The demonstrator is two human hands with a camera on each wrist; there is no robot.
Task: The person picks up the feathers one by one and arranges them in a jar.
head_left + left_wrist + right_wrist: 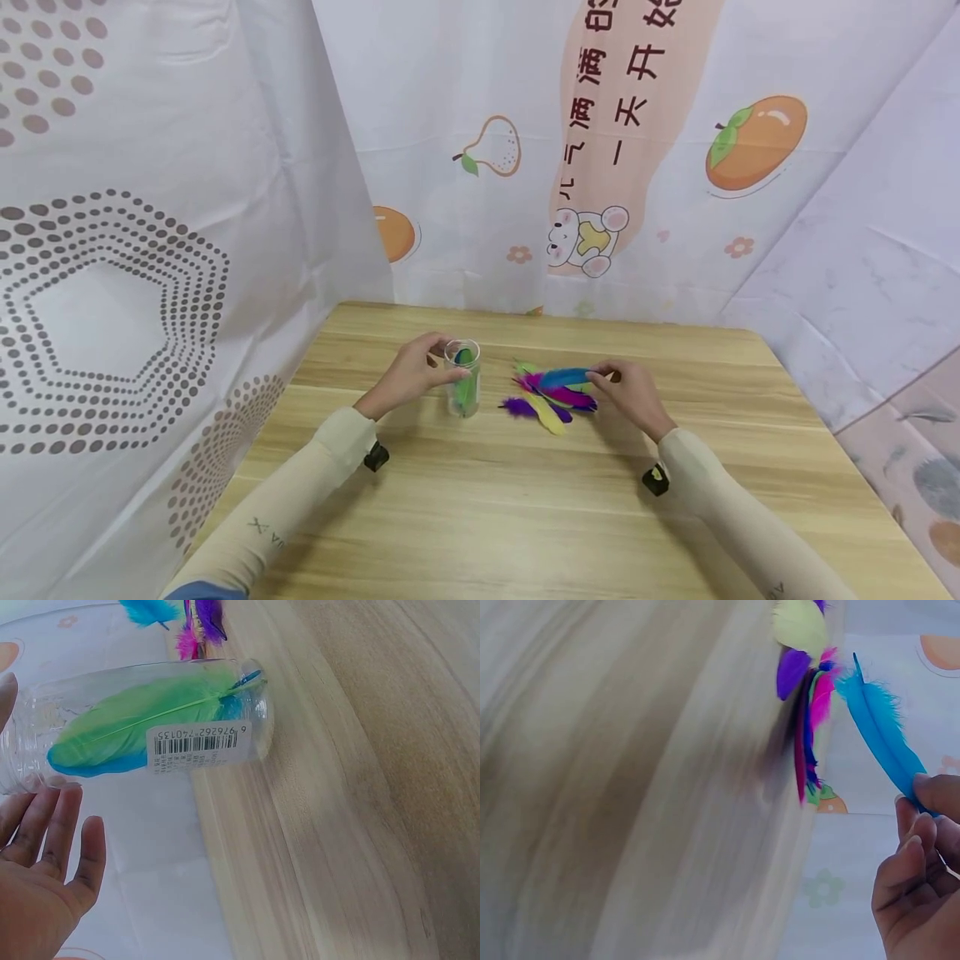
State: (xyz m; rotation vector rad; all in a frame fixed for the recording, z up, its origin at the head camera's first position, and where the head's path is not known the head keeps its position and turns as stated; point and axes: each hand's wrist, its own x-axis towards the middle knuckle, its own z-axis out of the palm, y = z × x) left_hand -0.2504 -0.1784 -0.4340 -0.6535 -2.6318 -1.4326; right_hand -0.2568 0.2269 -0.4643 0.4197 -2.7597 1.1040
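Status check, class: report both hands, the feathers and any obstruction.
Left hand holds clear plastic jar, green feather inside. Right hand pinches blue feather. Nothing blocking.

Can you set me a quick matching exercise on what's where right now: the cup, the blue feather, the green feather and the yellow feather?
Things:
1. clear plastic cup
2. blue feather
3. green feather
4. yellow feather

Places:
A. inside the cup
B. lying on the wooden table in the pile
C. pinched by the right hand
D. held upright by the left hand

Pairs: 1-D, 2-C, 3-A, 4-B
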